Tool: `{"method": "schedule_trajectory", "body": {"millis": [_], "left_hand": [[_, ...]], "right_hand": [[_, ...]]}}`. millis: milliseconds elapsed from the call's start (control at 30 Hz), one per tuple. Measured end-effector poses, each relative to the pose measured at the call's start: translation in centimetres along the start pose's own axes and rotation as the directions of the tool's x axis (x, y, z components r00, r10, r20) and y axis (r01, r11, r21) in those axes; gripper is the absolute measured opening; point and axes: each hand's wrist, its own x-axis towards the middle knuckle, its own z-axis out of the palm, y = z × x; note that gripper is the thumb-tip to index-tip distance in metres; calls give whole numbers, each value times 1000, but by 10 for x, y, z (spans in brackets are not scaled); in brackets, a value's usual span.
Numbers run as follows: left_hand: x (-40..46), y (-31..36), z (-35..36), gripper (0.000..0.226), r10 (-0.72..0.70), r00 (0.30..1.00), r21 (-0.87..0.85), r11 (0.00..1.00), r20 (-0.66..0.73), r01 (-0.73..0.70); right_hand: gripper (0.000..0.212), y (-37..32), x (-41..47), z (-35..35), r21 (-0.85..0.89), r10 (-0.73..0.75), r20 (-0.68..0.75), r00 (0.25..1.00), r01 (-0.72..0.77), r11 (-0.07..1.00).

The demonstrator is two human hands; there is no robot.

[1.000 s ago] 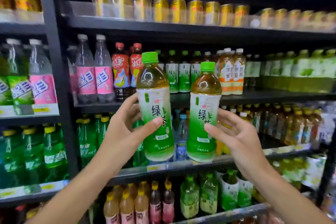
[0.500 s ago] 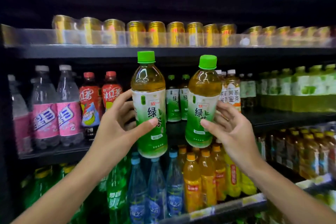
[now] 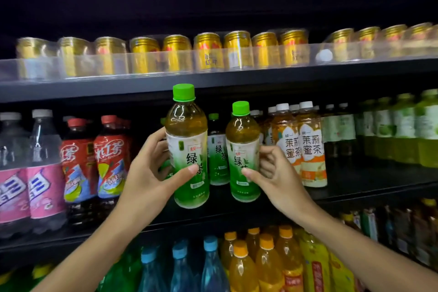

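Left hand (image 3: pixel 147 173) clasping left green tea bottle (image 3: pixel 187 140), right hand (image 3: pixel 272 173) clasping right green tea bottle (image 3: pixel 243 144). Both hovering upright before middle shelf (image 3: pixel 355 193), flanking shelved green tea row (image 3: pixel 218 156). Judged: shelving under way; next move calling for level set-down, clearing neighbours.

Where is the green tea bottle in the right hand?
Head view, just right of centre: that green tea bottle is held before the middle shelf, between the left hand's bottle and the jasmine tea bottles.

Left bottle (image 3: pixel 187 149) in left hand (image 3: pixel 151 173), right bottle (image 3: pixel 243 149) in right hand (image 3: pixel 277 178), side by side before middle shelf (image 3: pixel 369 185). Third bottle (image 3: pixel 219 161) on shelf behind, between them. Cans (image 3: pixel 208 52) on top shelf (image 3: pixel 94 89) above.
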Motion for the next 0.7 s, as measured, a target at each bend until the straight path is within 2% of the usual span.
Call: {"method": "schedule_trajectory", "body": {"millis": [200, 400, 533, 633, 667, 700], "left_hand": [[10, -9, 11, 73, -32, 999, 15, 999, -13, 32], [11, -13, 14, 68, -79, 996, -16, 997, -29, 78], [7, -16, 14, 65, -99, 995, -1, 995, 1, 99], [5, -16, 12, 67, -110, 994, 9, 994, 0, 110], [4, -17, 12, 68, -118, 993, 12, 993, -1, 118], [4, -18, 11, 69, -125, 992, 14, 992, -2, 125]], "right_hand": [[53, 22, 32, 1, -41, 71, 51, 996, -68, 997], [51, 34, 51, 4, -124, 128, 24, 991, -124, 984], [63, 45, 55, 7, -208, 132, 6, 991, -128, 970], [102, 39, 43, 12, -420, -36, -24, 999, 23, 907], [114, 33, 38, 11, -534, -149, 6, 989, 129, 835], [122, 27, 35, 9, -653, -266, 75, 961, 249, 715]]}}
